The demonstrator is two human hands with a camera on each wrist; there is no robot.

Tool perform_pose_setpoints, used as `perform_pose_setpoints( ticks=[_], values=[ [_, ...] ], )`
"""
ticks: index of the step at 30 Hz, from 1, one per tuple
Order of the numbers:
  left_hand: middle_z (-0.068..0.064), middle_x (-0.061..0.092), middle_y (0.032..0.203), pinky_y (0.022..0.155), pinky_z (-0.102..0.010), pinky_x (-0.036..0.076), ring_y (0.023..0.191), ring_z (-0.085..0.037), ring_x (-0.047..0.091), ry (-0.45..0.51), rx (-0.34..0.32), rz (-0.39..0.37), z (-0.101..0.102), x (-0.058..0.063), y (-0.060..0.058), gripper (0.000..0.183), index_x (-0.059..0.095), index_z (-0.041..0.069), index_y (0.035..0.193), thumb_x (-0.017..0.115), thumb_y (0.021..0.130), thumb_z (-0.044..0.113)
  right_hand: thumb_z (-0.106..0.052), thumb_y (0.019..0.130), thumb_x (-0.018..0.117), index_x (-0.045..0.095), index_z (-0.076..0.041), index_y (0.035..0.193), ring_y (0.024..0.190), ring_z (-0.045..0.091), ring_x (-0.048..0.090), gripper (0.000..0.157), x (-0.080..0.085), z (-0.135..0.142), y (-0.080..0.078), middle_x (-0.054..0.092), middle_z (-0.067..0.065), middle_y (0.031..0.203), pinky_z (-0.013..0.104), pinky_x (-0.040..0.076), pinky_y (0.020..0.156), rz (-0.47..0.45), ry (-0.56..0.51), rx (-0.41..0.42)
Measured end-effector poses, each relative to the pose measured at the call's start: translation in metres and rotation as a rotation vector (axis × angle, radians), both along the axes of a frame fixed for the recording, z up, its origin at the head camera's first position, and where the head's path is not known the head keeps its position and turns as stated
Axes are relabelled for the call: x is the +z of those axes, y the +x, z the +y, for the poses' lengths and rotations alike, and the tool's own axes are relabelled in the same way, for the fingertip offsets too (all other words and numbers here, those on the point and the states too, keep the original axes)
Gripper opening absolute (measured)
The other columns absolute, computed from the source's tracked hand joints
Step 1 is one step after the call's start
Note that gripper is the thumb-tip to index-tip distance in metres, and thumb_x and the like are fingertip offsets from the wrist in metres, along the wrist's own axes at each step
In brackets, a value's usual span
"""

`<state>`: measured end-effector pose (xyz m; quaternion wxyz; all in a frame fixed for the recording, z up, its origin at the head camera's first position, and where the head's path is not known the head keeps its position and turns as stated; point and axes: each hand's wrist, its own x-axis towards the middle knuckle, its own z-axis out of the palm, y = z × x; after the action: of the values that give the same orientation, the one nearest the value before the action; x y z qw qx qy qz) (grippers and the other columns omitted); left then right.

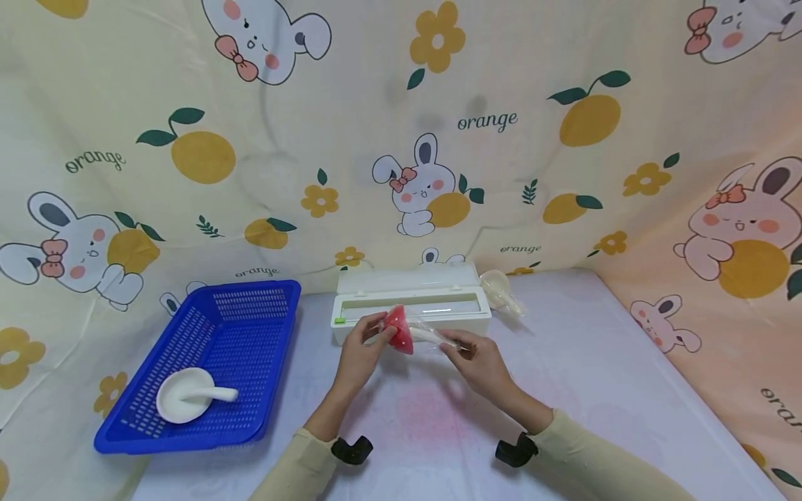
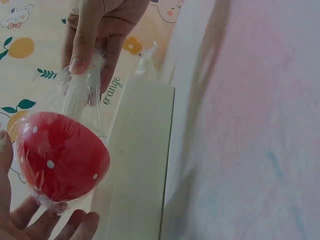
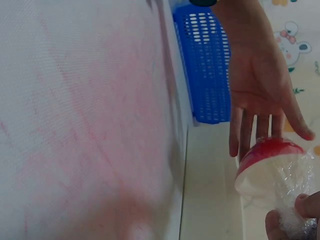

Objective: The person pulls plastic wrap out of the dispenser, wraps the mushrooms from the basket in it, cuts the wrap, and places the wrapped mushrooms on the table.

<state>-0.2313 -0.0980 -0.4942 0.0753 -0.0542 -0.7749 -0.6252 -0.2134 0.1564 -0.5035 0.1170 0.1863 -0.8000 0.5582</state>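
1. A red-capped, mushroom-shaped piece, sheathed in clear film, was held above the table, near the white box.
2. The left hand rested relaxed fingers against its cap; the right hand pinched the wrapped stem.
3. The step appeared to be closing the wrap; the next move probably called for smoothing loose film.
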Motion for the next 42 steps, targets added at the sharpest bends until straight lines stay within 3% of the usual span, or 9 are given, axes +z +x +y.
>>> perform_pose_setpoints(
  ticks=[9, 13, 18, 22, 27, 30, 35, 38, 42],
  values=[
    [-0.017, 0.058, 0.151, 0.091, -0.03, 0.062, 0.127, -0.036, 0.066, 0.115, -0.091, -0.033, -0.002, -0.003, -0.001, 0.051, 0.057, 0.005, 0.141, 0.081, 0.098, 0.018, 0.001, 0.094, 0.081, 0.079, -0.006, 0.124, 0.093, 0.013, 0.069, 0.031, -0.007, 0.0, 0.0, 0.08, 0.01, 0.118, 0.027, 0.063, 0.084, 0.164, -0.003, 0.026],
    [-0.014, 0.059, 0.15, 0.094, -0.029, 0.061, 0.129, -0.035, 0.065, 0.131, -0.084, -0.022, -0.006, -0.003, -0.003, 0.055, 0.057, 0.008, 0.142, 0.085, 0.095, 0.017, 0.003, 0.093, 0.081, 0.078, -0.005, 0.126, 0.105, 0.014, 0.07, 0.035, -0.006, 0.001, -0.001, 0.078, 0.01, 0.123, 0.025, 0.061, 0.09, 0.155, -0.037, 0.059],
    [-0.015, 0.057, 0.154, 0.098, -0.029, 0.06, 0.134, -0.035, 0.062, 0.144, -0.095, -0.006, -0.011, -0.004, -0.004, 0.067, 0.053, 0.013, 0.155, 0.084, 0.096, 0.015, 0.0, 0.095, 0.08, 0.07, -0.003, 0.137, 0.123, 0.027, 0.068, 0.043, -0.005, 0.001, -0.001, 0.071, 0.013, 0.137, 0.025, 0.057, 0.099, 0.131, -0.044, 0.112],
    [-0.01, 0.056, 0.157, 0.105, -0.036, 0.057, 0.134, -0.032, 0.061, 0.105, -0.094, 0.031, -0.014, -0.005, -0.003, 0.064, 0.057, 0.015, 0.155, 0.083, 0.097, 0.017, -0.008, 0.102, 0.074, 0.064, 0.0, 0.141, 0.122, 0.034, 0.069, 0.041, -0.001, 0.003, -0.001, 0.069, 0.016, 0.14, 0.027, 0.058, 0.099, 0.071, -0.028, 0.099],
    [-0.006, 0.059, 0.156, 0.118, -0.049, 0.046, 0.139, -0.03, 0.057, 0.094, -0.085, 0.099, -0.016, -0.006, -0.003, 0.058, 0.062, 0.013, 0.15, 0.083, 0.096, 0.012, -0.02, 0.112, 0.06, 0.067, 0.004, 0.136, 0.094, 0.036, 0.076, 0.034, 0.006, 0.007, -0.002, 0.075, 0.022, 0.118, 0.035, 0.064, 0.083, -0.165, -0.077, 0.15],
    [-0.006, 0.057, 0.156, 0.12, -0.046, 0.044, 0.142, -0.029, 0.055, 0.107, -0.097, 0.101, -0.017, -0.007, -0.003, 0.058, 0.061, 0.014, 0.151, 0.082, 0.097, 0.011, -0.022, 0.115, 0.054, 0.069, 0.007, 0.13, 0.085, 0.032, 0.075, 0.035, 0.008, 0.009, -0.003, 0.075, 0.027, 0.107, 0.038, 0.064, 0.079, -0.262, -0.087, 0.225],
    [-0.011, 0.048, 0.162, 0.108, -0.033, 0.054, 0.143, -0.034, 0.052, 0.194, -0.192, 0.068, -0.018, -0.008, -0.002, 0.061, 0.053, 0.011, 0.156, 0.075, 0.1, 0.002, -0.014, 0.113, 0.057, 0.067, 0.009, 0.13, 0.081, 0.021, 0.074, 0.031, 0.005, 0.012, -0.005, 0.073, 0.035, 0.106, 0.037, 0.064, 0.078, -0.284, -0.098, 0.332],
    [-0.014, 0.043, 0.164, 0.103, -0.028, 0.056, 0.144, -0.034, 0.05, 0.265, -0.26, 0.051, -0.019, -0.01, -0.003, 0.064, 0.048, 0.008, 0.158, 0.071, 0.1, -0.005, -0.011, 0.11, 0.062, 0.068, 0.008, 0.129, 0.079, 0.019, 0.074, 0.028, 0.002, 0.011, -0.005, 0.072, 0.038, 0.106, 0.033, 0.063, 0.078, -0.264, -0.085, 0.329],
    [-0.016, 0.038, 0.165, 0.113, -0.043, 0.051, 0.146, -0.038, 0.045, 0.174, -0.275, 0.098, -0.022, -0.014, -0.005, 0.065, 0.049, 0.007, 0.158, 0.073, 0.098, -0.005, -0.009, 0.105, 0.07, 0.071, 0.004, 0.124, 0.078, 0.021, 0.075, 0.023, 0.003, 0.011, -0.003, 0.074, 0.032, 0.102, 0.037, 0.064, 0.079, -0.221, -0.058, 0.257]
  ],
)
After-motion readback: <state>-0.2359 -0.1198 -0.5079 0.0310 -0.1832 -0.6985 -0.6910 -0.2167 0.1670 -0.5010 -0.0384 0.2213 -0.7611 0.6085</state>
